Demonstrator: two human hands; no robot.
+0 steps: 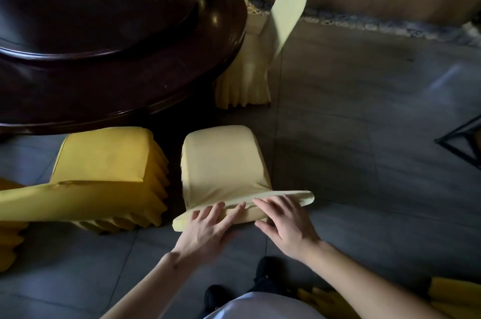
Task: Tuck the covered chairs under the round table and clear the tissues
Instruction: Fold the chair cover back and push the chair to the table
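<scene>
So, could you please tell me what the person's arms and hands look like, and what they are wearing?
Both forearms are bare, with no sleeves in view. The left hand and the right hand have no gloves, rings or watch that I can see.

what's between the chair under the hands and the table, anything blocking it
Nothing visible. Both hands, left hand and right hand, rest on the pale chair back; bare floor lies ahead to the round table. The yellow chair stands alongside, left.
</scene>
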